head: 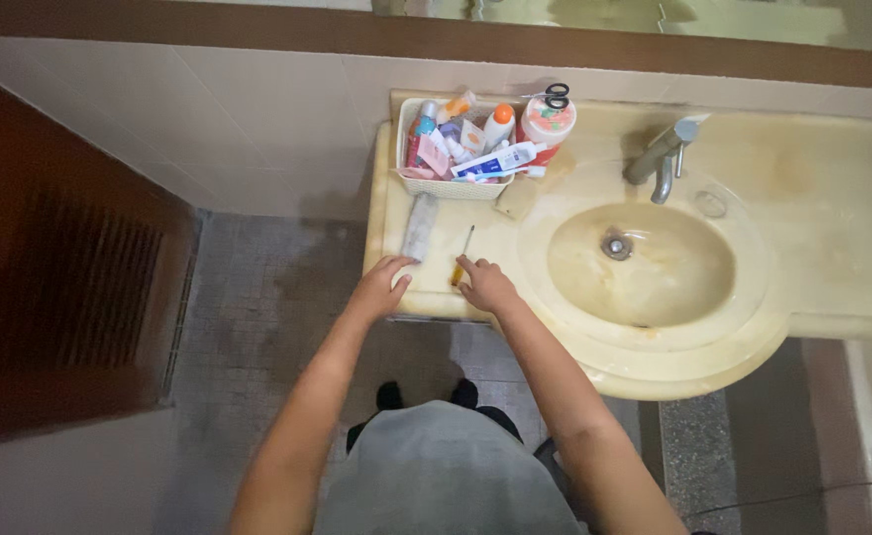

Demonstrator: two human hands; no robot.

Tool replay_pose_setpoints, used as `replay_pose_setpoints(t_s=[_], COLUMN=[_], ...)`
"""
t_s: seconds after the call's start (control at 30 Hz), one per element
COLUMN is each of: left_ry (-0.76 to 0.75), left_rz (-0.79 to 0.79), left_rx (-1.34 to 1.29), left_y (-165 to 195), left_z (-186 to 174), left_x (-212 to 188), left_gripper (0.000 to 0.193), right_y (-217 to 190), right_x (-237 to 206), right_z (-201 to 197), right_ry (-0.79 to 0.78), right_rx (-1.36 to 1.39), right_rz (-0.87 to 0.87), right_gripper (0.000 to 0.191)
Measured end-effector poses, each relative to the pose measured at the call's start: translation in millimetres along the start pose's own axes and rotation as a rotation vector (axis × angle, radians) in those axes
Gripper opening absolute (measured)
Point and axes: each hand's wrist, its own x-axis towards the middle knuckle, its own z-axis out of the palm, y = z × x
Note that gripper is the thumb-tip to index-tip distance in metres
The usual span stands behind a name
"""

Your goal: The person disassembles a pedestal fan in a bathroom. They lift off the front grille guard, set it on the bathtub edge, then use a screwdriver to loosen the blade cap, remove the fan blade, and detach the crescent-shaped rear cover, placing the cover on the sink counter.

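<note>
Cream marble counter [812, 198] fills a tiled bathroom, its sink [644, 263] to your right. Your left hand [381, 287] lies open, fingers spread, touching a grey flat tool [420, 226]; your right hand [485, 285] touches a yellow-handled screwdriver [461, 256], fingers loosely together. Behind them sits a basket [453, 188] of toiletries.

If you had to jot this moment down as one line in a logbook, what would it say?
left hand: on counter edge by grey flat object | right hand: fingers at yellow-handled screwdriver | basket of toiletries behind | sink right
</note>
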Motion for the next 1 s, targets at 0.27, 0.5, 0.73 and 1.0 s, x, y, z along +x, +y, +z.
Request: replay_pose_setpoints(t_s=[0.27,0.5,0.73,1.0], left_ry=[-0.006,-0.017,-0.021,-0.209], left_rz=[0.022,0.044,0.052,0.251], left_rx=[0.015,0.041,0.027,0.003], left_y=[-17,-26,-21,23], left_z=[-13,-30,-38,0], left_x=[-7,-12,-10,11], left_gripper=[0.036,0.038,0.038,0.038], right_y=[-19,-31,-26,-2], right_x=[12,16,1,-76], right_z=[16,11,13,12], right_ry=[-0.015,0.065,0.248,0.330], right_rx=[-0.026,0.039,0.385,1.224], right_rz=[0.051,0.103,0.081,0.208], right_gripper=[0.056,0.028,0.019,0.031])
